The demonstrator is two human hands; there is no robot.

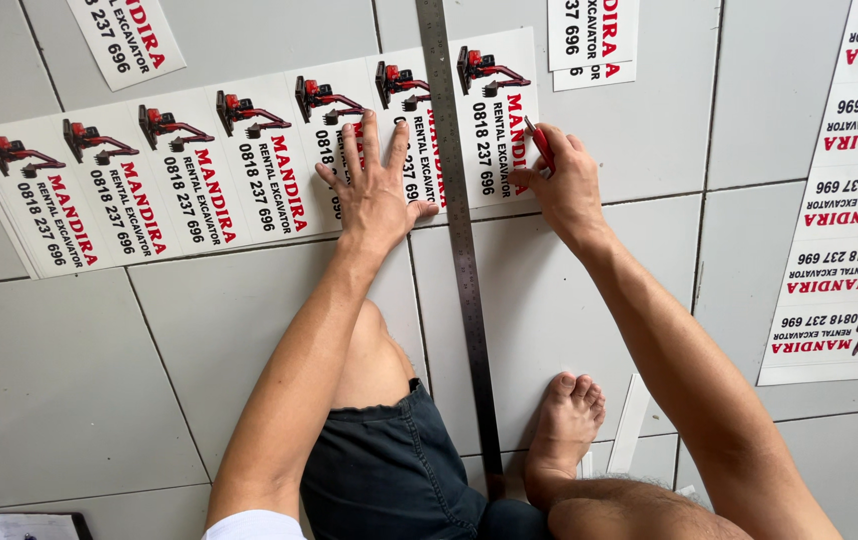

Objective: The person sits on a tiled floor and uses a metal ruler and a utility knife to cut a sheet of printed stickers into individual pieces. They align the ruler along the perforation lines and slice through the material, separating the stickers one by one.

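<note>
Here, left hand (377,190) flattening glossy sheet (149,190), steel ruler (461,230)

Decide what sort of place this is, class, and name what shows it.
Probably a small print or sign workshop, working on a tiled floor. A printed sheet of repeated adverts lies under a long metal ruler; the left hand presses it flat while the right hand holds a red cutter.

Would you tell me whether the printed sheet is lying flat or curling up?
Flat: the printed sheet lies spread on the floor tiles.
</note>
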